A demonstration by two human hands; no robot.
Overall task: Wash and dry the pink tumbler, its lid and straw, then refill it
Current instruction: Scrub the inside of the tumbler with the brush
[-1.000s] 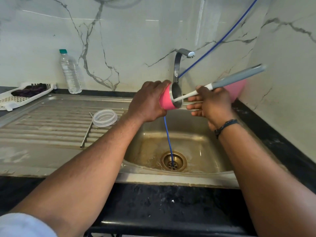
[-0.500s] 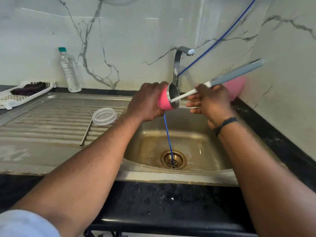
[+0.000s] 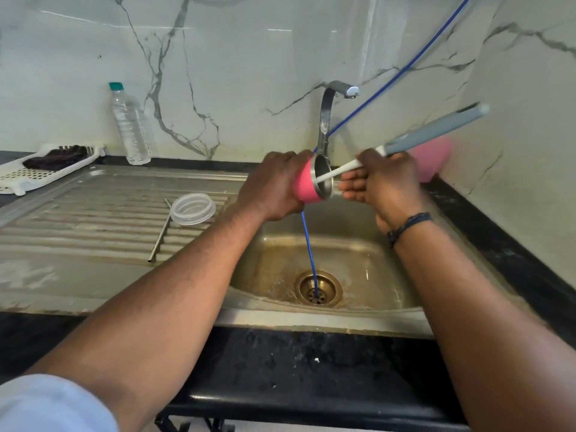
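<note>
**Brushing inside the pink tumbler over the sink**

The left hand [image 3: 274, 185] is wrapped around the pink tumbler [image 3: 304, 188]. The tumbler is held on its side, up in the air above the sink [image 3: 358, 254]. Its shiny open mouth points to the right.

The right hand [image 3: 383, 182] holds a long brush [image 3: 430, 134]. The thumb and first finger pinch the stick, and the other fingers are stretched out under it. The white end of the stick goes into the mouth of the tumbler. The grey handle sticks up and out to the right. The brush tip is hidden inside the cup.

The clear lid [image 3: 193, 208] lies on the ribbed metal part of the worktop [image 3: 78, 213], left of the sink. The metal straw [image 3: 160, 235] lies just beside the lid, and may touch its edge.

A tap [image 3: 327, 113] stands behind the tumbler. A thin blue hose [image 3: 310, 254] comes down from the top right, passes behind the hands and goes into the drain [image 3: 318, 289]. A water bottle [image 3: 129, 126] with a green cap stands by the wall. A white tray [image 3: 34, 174] with a dark cloth on it is at the far left. Something pink and blurry [image 3: 433, 160] sits behind the right hand.
</note>
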